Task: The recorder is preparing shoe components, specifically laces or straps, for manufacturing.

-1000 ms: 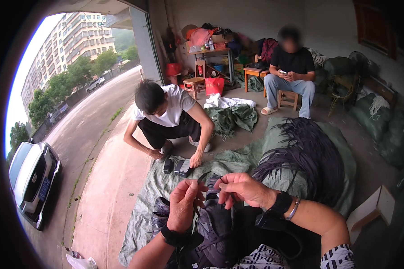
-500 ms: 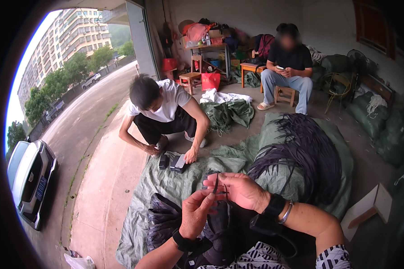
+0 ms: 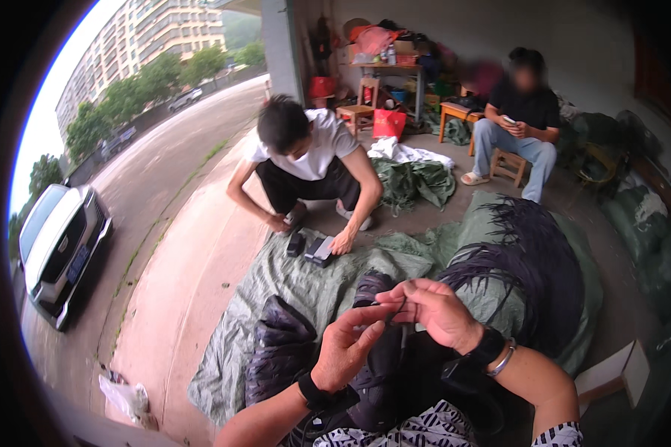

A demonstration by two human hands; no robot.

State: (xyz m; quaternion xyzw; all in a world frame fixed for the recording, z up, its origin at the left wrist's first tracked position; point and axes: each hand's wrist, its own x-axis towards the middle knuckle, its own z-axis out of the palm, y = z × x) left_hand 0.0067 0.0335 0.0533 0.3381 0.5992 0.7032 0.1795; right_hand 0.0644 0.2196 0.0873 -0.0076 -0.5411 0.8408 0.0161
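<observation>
In front of my body, both hands meet over a thin dark strip (image 3: pixel 398 308). My left hand (image 3: pixel 349 344) pinches its lower part between thumb and fingers. On the other side, my right hand (image 3: pixel 441 316) holds the upper part at its fingertips. Below the hands lie dark, ridged bundles (image 3: pixel 279 339), partly hidden by my arms; what exactly they are I cannot make out. A large heap of long dark strips (image 3: pixel 548 261) drapes over a stuffed green sack (image 3: pixel 492 223) to the right.
A green woven sheet (image 3: pixel 235 357) covers the ground. Beyond it a person in a white shirt (image 3: pixel 317 153) crouches, touching small dark boxes (image 3: pixel 319 252). Another person (image 3: pixel 525 112) sits on a stool with a phone. A white board (image 3: pixel 608 372) stands at right; a car (image 3: pixel 63 246) is outside.
My view has turned left, so the surroundings sit further right. The strip, earlier upright between my fingers, is now slanted and more hidden by them. Both hands still hold it.
</observation>
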